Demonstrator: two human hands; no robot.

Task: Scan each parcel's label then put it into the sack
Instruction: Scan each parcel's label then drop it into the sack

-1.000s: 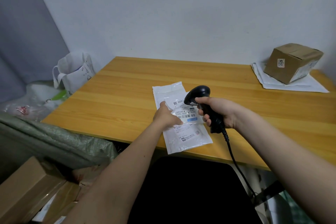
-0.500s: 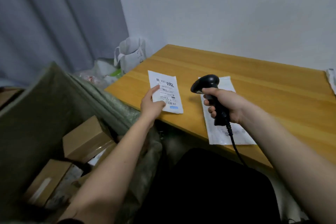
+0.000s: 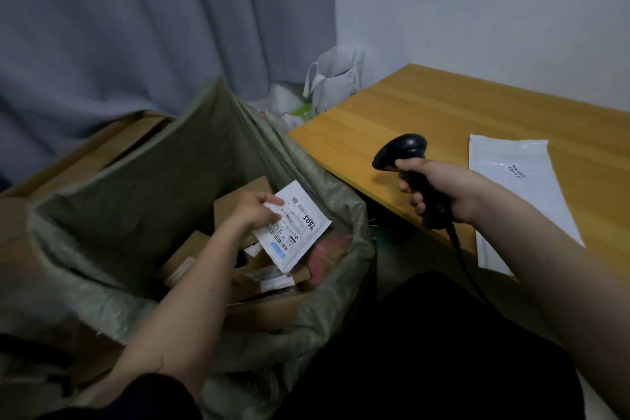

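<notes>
The white parcel (image 3: 293,227) bears a label reading "7503"; other print is illegible.

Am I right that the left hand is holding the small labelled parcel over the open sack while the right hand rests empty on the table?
Not quite: the right hand is not empty, and it grips the black scanner above the table, as the head view shows. The left hand does hold the small labelled parcel over the open sack.
</notes>
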